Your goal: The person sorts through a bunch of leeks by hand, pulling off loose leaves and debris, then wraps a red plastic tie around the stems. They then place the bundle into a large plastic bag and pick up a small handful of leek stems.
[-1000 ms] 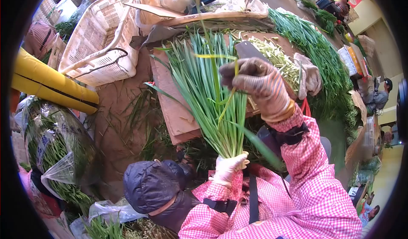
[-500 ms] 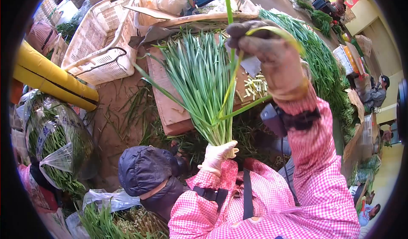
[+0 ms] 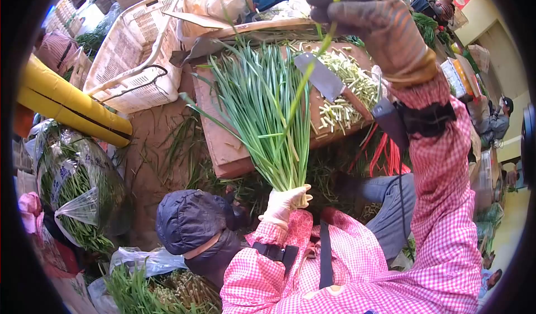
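My left hand [image 3: 286, 205], in a pale glove, is closed around the stem ends of a bunch of long flat-leaved greens [image 3: 262, 102], like garlic chives. The leaves fan out away from me over a brown board [image 3: 223, 146]. My right hand [image 3: 385, 32], in a soiled glove, is raised at the upper right with its fingers closed on a yellow-green leaf [image 3: 304, 79]. That leaf slants down across the bunch. Below the right hand, a cleaver [image 3: 321, 75] with a wooden handle lies on the board among cut stem pieces [image 3: 354, 71].
White plastic crates [image 3: 131, 51] stand behind the board. A yellow padded beam [image 3: 72, 102] crosses the left side. Bagged greens [image 3: 81, 180] sit below it. Red strips [image 3: 385, 157] hang at the board's right. A dark blue cap [image 3: 192, 222] is near my left arm. People are farther right.
My right hand has moved up and to the right with the leaf. More of the cleaver, cut stems and red strips now shows. My left hand stays on the bunch.
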`<action>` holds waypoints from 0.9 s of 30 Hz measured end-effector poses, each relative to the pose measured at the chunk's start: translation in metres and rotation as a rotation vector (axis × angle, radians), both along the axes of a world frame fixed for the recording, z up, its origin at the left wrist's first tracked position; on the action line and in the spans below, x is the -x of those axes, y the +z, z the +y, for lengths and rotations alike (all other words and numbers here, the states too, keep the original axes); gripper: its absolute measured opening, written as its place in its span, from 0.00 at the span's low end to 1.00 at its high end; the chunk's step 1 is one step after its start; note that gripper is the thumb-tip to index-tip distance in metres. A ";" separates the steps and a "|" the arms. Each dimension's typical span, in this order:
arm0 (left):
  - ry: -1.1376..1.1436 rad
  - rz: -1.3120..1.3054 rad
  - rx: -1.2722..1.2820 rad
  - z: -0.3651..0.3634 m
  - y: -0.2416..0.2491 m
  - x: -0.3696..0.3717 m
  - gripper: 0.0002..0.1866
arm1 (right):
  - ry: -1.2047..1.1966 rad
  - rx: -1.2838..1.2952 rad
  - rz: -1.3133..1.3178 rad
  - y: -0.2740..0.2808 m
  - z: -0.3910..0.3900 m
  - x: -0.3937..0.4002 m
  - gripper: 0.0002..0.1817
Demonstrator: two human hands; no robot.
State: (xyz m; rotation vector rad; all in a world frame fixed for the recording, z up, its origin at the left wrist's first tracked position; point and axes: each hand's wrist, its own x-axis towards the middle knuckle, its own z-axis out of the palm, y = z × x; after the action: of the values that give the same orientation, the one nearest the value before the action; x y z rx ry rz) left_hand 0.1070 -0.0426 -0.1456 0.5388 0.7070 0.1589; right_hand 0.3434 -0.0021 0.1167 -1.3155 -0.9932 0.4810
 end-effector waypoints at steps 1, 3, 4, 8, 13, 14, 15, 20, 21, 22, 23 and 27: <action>-0.021 0.005 0.001 0.001 -0.003 0.000 0.15 | -0.012 -0.004 -0.004 0.003 -0.003 -0.002 0.14; -0.073 0.020 0.010 0.001 -0.008 0.001 0.16 | -0.033 -0.009 -0.011 0.010 -0.012 -0.007 0.14; -0.089 0.020 -0.017 0.001 -0.011 0.001 0.17 | -0.038 -0.016 -0.012 0.012 -0.016 -0.010 0.13; -0.092 0.036 -0.004 -0.001 -0.011 0.002 0.17 | -0.061 -0.039 -0.052 0.040 -0.035 -0.022 0.13; -0.091 0.023 0.006 0.001 -0.004 0.002 0.17 | 0.015 -0.002 -0.065 0.066 -0.042 -0.017 0.13; -0.079 0.001 0.026 0.001 -0.006 0.002 0.17 | 0.057 0.018 -0.045 0.066 -0.038 -0.013 0.13; -0.071 -0.023 0.048 0.000 -0.009 0.002 0.18 | 0.102 0.065 -0.025 0.063 -0.031 -0.008 0.13; -0.007 -0.299 0.324 -0.001 -0.013 0.004 0.24 | 0.259 0.270 0.230 0.001 -0.002 0.029 0.13; -0.004 -0.304 0.329 0.001 -0.014 0.006 0.24 | 0.163 0.306 0.318 -0.009 -0.001 0.043 0.07; -0.002 -0.312 0.340 0.001 -0.014 0.006 0.24 | 0.128 0.322 0.367 -0.025 0.006 0.036 0.05; 0.004 -0.321 0.355 0.000 -0.015 0.005 0.24 | 0.084 0.253 0.396 -0.038 0.007 0.029 0.04; -0.005 -0.308 0.322 -0.002 -0.017 0.002 0.27 | -0.048 0.295 0.417 -0.065 -0.005 -0.001 0.08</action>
State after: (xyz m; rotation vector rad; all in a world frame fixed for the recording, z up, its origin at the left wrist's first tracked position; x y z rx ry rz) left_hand 0.1049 -0.0444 -0.1626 0.2001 0.4185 0.1173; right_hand 0.3449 -0.0067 0.0512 -1.4191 -0.5558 0.8499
